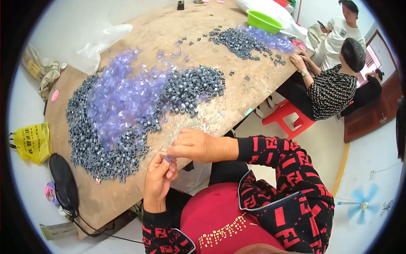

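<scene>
Head view looks down on two hands meeting just off the near edge of the wooden surface: the left hand and the right hand are pinched together on one small clear-violet plastic piece, fingertips closed around it from both sides. Whether a grey ring sits inside that pinch I cannot tell. Just beyond the hands lies a broad heap of small dark-grey plastic rings, with a drift of violet film pieces piled over its middle; both heaps look large, so I judge most of the work is left, and no sorted or finished batch shows apart from them. A second, smaller pile of grey rings and violet film sits at the far end, where another person's hand rests on the edge. A green plastic basin stands past it. On the floor to the left sits a yellow plastic bag with dark print, and a clear plastic bag droops over the far left edge.
</scene>
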### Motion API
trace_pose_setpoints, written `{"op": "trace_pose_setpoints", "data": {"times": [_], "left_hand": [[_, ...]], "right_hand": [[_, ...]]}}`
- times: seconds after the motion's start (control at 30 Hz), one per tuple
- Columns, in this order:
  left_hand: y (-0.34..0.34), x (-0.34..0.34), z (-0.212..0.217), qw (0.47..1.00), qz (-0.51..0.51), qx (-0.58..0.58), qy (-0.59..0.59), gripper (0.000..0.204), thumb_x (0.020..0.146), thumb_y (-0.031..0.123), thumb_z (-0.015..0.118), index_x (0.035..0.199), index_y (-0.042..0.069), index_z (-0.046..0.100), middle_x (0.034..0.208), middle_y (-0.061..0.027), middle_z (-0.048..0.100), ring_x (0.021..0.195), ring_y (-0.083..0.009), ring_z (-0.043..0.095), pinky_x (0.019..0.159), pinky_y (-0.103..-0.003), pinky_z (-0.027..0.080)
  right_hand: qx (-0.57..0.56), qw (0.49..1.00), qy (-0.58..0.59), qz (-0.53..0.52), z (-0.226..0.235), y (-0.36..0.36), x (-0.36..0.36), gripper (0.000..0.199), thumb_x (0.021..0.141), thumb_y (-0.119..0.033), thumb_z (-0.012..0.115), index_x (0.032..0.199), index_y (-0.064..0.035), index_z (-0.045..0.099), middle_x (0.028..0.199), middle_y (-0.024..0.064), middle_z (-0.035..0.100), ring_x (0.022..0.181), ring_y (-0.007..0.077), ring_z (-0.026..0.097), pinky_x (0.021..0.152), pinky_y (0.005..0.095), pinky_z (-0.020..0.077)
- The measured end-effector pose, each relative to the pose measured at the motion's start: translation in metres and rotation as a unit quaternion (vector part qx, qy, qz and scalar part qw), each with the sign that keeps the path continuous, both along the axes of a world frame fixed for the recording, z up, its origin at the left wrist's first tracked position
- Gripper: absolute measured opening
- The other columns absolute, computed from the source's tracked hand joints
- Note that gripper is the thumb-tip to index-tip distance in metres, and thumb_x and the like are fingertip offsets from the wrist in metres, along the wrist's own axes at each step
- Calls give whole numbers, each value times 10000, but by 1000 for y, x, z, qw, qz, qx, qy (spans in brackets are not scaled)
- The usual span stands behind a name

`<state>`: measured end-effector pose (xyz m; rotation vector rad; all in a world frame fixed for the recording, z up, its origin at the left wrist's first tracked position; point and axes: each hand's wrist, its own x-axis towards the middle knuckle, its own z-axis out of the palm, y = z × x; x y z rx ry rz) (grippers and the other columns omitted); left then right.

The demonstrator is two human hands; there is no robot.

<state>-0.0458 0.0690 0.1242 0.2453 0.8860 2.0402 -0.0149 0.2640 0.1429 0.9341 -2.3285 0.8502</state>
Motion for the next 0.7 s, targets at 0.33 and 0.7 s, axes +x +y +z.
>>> {"op": "trace_pose_setpoints", "data": {"times": [0.33,0.7], "left_hand": [[10,-3,24,611,246,-259,707,131,751,-35,572,876,5,563,707,-147,494,609,-310,504,519,-346,383],[-14,-8,16,967,-34,-154,201,116,903,127,502,905,20,547,704,-15,544,581,-56,458,521,-183,351]], "right_hand": [[-410,784,-460,75,-1,-7,10,172,883,-159,538,1003,-39,511,793,14,541,650,74,487,557,215,404],[106,987,110,49,14,0,3,235,719,-76,616,940,-23,558,792,58,580,689,185,563,631,303,435]]}}
